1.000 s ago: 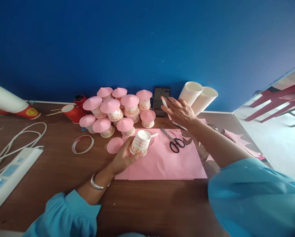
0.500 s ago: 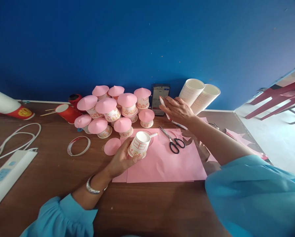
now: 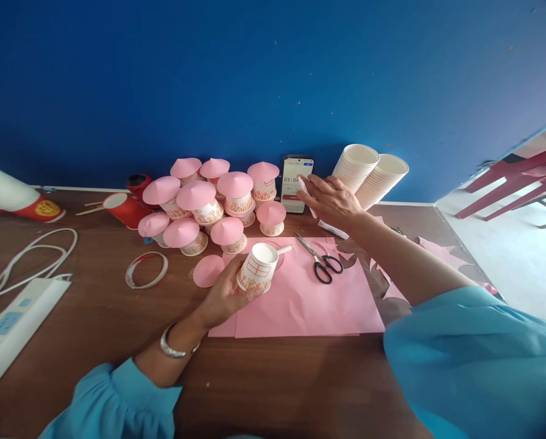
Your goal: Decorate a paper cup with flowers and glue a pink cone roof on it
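A white paper cup (image 3: 256,268), drawn with a red window and a row of orange and red flowers, is gripped around its side by my left hand (image 3: 230,291). A white stick with an orange end (image 3: 284,249), which looks like a marker, pokes out past the cup's right side; whether my fingers hold it is hidden. My right hand (image 3: 330,198) reaches toward the wall, closed around a white marker (image 3: 304,188) with a reddish end. Below that hand lies another white pen-like tube (image 3: 333,230). Black-handled scissors (image 3: 323,265) rest open on pink paper (image 3: 309,305).
Several cups with pink cone roofs (image 3: 196,196) stand stacked at the back. A phone (image 3: 295,174) showing a timer leans on the wall beside two stacks of cups (image 3: 356,167). Tape (image 3: 145,269) and a power strip (image 3: 24,323) lie left; pink scraps (image 3: 442,253) right.
My right hand has shifted slightly right with the marker, exposing more of the phone, whose screen is now brighter. My left hand and the cup have hardly moved.
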The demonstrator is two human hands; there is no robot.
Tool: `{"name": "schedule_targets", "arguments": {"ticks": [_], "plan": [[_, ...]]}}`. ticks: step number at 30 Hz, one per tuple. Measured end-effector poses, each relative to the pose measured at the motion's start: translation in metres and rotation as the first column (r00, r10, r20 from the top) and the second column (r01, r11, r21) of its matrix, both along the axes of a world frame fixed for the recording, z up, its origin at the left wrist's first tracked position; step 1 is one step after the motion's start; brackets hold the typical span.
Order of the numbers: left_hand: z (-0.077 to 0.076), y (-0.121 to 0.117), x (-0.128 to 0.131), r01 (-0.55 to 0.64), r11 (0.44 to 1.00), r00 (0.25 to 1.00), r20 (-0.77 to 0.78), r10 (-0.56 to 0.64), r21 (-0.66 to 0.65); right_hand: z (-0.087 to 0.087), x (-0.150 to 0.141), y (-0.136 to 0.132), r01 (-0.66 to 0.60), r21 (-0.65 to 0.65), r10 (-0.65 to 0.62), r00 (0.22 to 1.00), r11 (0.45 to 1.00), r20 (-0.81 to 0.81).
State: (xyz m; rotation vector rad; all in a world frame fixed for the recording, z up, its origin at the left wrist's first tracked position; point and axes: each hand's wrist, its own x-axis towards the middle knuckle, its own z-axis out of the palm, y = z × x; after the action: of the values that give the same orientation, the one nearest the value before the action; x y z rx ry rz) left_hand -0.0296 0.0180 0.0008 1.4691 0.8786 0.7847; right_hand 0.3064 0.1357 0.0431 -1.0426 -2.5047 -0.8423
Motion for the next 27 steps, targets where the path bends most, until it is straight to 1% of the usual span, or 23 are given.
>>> {"name": "schedule_targets", "arguments": {"ticks": [4,9,11,13,15,16,17,18,20,22,25,27], "plan": [[-0.001,0.000,-0.001,-0.002,1.000,1.000,-0.018,0.003,0.032,-0.002,0.000,-0.002,-0.008,-0.009,0.008,0.999,1.000,0.036],[-0.002,0.000,-0.001,0.010,1.000,1.000,0.002,-0.010,0.021,-0.002,0.000,-0.005,-0.025,-0.083,0.023,0.999,0.996,-0.026],[-0.001,0.000,0.000,0.009,1.000,1.000,0.020,-0.010,0.025,-0.002,-0.002,-0.008,-0.022,-0.071,0.019,0.999,0.997,-0.036],[0.001,0.000,0.002,0.020,0.999,0.999,0.043,-0.021,0.026,-0.001,-0.006,-0.016,-0.007,-0.017,0.006,0.999,1.000,-0.044],[0.005,-0.001,0.003,0.045,0.999,0.996,0.074,-0.047,0.021,-0.001,-0.012,-0.031,0.008,0.057,-0.004,0.997,0.998,-0.075],[0.006,-0.001,0.004,0.061,0.998,0.994,0.092,-0.062,0.016,0.000,-0.017,-0.041,0.017,0.090,-0.006,0.993,0.996,-0.120],[0.007,-0.001,0.004,0.073,0.997,0.992,0.106,-0.074,0.013,0.000,-0.022,-0.052,0.020,0.108,-0.001,0.985,0.994,-0.173],[0.008,-0.001,0.004,0.081,0.997,0.990,0.117,-0.082,0.012,0.000,-0.028,-0.065,0.025,0.098,-0.001,0.971,0.995,-0.240],[0.008,-0.001,0.004,0.079,0.997,0.990,0.118,-0.081,0.017,0.000,-0.041,-0.091,-0.006,0.022,0.014,0.921,1.000,-0.389],[0.008,0.000,0.003,0.059,0.998,0.994,0.086,-0.061,0.030,-0.001,-0.055,-0.117,-0.082,-0.051,0.045,0.864,0.995,-0.502],[0.010,-0.001,0.003,0.032,0.999,0.998,0.043,-0.033,0.033,-0.006,-0.075,-0.145,-0.182,-0.169,0.036,0.776,0.969,-0.630],[0.012,-0.002,0.004,0.025,1.000,0.999,0.038,-0.026,0.018,-0.011,-0.083,-0.157,-0.236,-0.230,0.021,0.740,0.944,-0.673]]}}
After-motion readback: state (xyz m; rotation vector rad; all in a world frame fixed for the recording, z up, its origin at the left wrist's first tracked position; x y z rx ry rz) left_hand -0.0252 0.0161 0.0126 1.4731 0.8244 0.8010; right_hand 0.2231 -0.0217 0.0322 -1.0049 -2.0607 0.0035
